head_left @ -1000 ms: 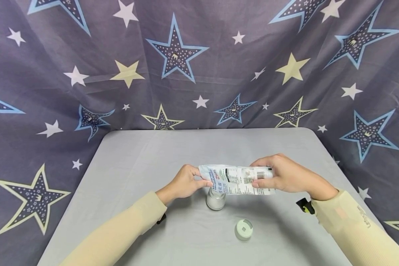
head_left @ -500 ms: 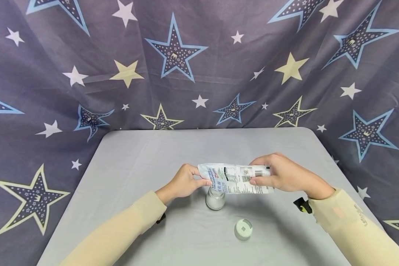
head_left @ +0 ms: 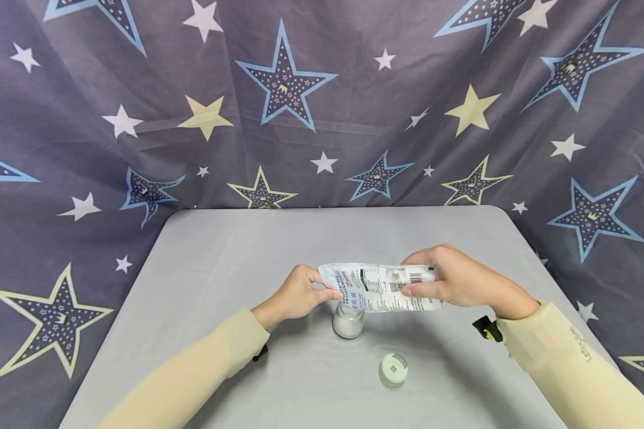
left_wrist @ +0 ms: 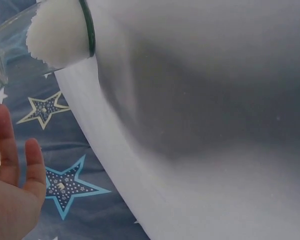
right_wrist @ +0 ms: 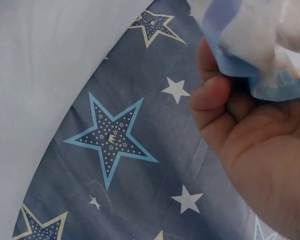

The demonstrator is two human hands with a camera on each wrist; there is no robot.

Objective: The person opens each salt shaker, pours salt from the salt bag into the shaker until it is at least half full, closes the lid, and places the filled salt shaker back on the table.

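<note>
ok, we have the printed bag point(head_left: 378, 289) up off the surface point(head_left: 236, 256), roughly level, left end just above the glass jar point(head_left: 349, 325). left hand point(head_left: 295, 295): thumb and forefinger pinch the bag's left end; in the left wrist view two other fingers are nearly straight near the jar, contact with the glass we can't tell. right hand point(head_left: 456, 283): thumb on the printed face, fingers curled behind, gripping the other end. handling guess: thin plastic film, soft and floppy, fairly light, a bit slick. it should sag mid-span if we hold just one end, and loose contents would shift the weight, so we'd want two holds: a broad one round the right end, a light one at the left edge, since a hard squeeze there could pinch the film flat. can't see whether that end is open. jar stands upright with white grains in it; glass, so stiff and likely breakable, best taken round the body. pale green cap point(head_left: 394, 369) lies apart, toward us, and looks rigid; rim grip suits it.
</note>
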